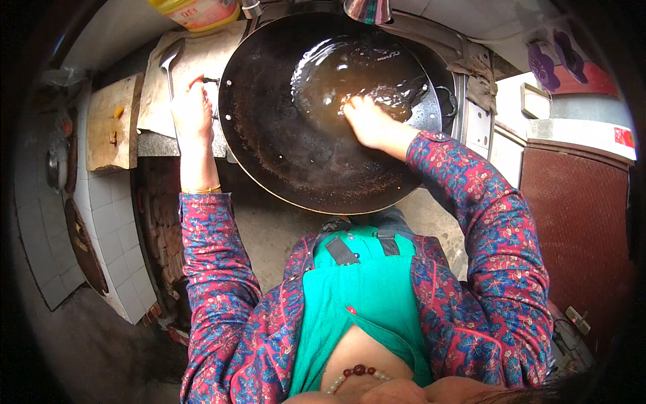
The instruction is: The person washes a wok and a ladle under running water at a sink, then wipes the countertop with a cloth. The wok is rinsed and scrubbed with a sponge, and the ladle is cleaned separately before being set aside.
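Observation:
A large dark wok [303, 166] fills the upper middle of the view, tilted so that brownish water [333, 81] lies towards its far right side. My left hand [194, 113] grips the wok's left handle, with its fingers around it. The long handle of a metal spatula or ladle [171, 55] runs up beside that hand; whether the hand also holds it, I cannot tell. In the wok, my right hand [366, 118] has its fingertips at the water's near edge, curled and partly hidden. Whether it holds something does not show.
A cloth [212, 50] covers the counter at the left, beside a wooden board [113, 121]. A yellow-capped oil jug [202, 12] and a metal cup [368, 10] stand beyond the wok. A grey rag [477, 81] hangs at the right, near a brown cabinet [575, 227].

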### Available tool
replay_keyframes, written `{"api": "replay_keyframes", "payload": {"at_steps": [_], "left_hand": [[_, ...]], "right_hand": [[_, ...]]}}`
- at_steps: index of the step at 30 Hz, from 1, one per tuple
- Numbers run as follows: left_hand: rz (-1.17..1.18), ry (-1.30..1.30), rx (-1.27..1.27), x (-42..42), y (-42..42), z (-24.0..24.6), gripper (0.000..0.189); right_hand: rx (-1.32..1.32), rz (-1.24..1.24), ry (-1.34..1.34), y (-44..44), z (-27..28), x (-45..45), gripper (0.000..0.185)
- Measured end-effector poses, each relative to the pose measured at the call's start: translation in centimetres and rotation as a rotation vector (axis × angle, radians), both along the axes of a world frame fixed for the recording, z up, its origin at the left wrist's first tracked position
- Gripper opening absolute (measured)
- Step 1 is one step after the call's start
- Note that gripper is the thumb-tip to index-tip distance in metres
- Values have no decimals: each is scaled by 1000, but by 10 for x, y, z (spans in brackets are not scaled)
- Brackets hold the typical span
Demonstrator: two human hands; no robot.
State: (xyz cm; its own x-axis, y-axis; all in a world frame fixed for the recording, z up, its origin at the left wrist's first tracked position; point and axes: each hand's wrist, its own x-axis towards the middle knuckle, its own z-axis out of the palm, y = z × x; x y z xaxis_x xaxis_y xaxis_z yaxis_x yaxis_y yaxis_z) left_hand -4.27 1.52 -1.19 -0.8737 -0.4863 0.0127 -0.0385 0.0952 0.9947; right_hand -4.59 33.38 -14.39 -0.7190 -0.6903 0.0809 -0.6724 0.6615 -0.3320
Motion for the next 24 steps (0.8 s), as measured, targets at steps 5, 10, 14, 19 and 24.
{"api": "replay_keyframes", "payload": {"at_steps": [5,10,14,19,24], "left_hand": [[-13,-4,3,0,1,3,20],[-2,-2,35,0,0,2,21],[-7,4,49,-1,0,4,22],[-19,5,102,0,1,8,24],[-6,-6,99,1,6,14,24]], "right_hand": [[-34,135,-226,-11,34,47,37],[-92,340,-141,11,76,88,30],[-115,421,-208,50,104,97,26],[1,176,-601,113,118,86,39],[233,264,-131,154,81,26,45]]}}
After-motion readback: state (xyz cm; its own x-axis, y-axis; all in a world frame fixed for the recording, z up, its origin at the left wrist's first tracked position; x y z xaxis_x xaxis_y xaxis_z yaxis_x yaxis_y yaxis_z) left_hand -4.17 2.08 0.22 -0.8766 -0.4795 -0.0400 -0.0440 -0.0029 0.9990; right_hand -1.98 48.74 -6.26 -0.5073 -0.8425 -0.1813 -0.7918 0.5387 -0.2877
